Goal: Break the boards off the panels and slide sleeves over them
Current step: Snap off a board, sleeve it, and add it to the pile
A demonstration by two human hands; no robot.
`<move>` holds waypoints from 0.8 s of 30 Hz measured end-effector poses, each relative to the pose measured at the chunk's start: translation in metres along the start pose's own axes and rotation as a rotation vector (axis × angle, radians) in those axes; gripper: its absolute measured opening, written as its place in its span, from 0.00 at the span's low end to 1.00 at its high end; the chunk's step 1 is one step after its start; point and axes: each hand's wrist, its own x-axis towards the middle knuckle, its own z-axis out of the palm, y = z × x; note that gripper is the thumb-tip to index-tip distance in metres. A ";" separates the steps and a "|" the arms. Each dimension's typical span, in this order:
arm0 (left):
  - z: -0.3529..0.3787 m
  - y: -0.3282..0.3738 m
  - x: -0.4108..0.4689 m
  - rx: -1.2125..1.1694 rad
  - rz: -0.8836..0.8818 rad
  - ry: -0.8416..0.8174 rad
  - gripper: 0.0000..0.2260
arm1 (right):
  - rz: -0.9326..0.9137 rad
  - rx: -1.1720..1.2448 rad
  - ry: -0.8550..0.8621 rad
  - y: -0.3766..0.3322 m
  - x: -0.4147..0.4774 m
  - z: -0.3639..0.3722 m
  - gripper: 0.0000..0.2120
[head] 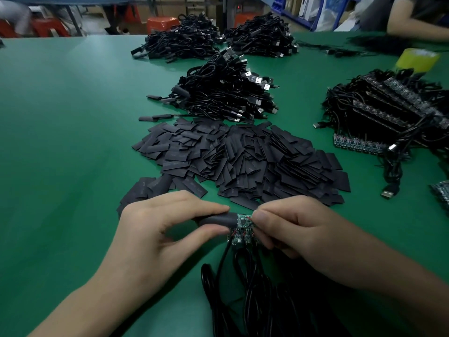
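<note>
Your left hand (pixel 155 227) pinched a black sleeve (pixel 218 220) between thumb and forefinger. The sleeve's right end sat just over the left edge of the small board (pixel 243 227). Your right hand (pixel 298 234) held the board's right side, fingers curled round it. Black cables (pixel 255 300) trailed toward you on the green mat (pixel 60 142). The loose sleeve pile (pixel 243 161) lay just behind both hands, and the panels (pixel 388 113) sat stacked at far right.
</note>
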 end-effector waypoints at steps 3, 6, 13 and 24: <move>0.001 0.003 0.000 -0.035 0.044 -0.076 0.10 | 0.011 0.024 -0.041 0.000 -0.001 0.002 0.20; 0.004 0.005 0.000 -0.038 0.059 -0.090 0.10 | -0.014 0.032 -0.063 -0.001 -0.001 0.005 0.19; 0.004 0.005 0.002 -0.076 -0.044 0.029 0.07 | -0.237 0.076 0.273 0.001 -0.001 0.008 0.02; 0.004 0.004 0.002 -0.112 -0.065 0.056 0.07 | -0.431 -0.277 0.481 -0.001 -0.001 0.011 0.03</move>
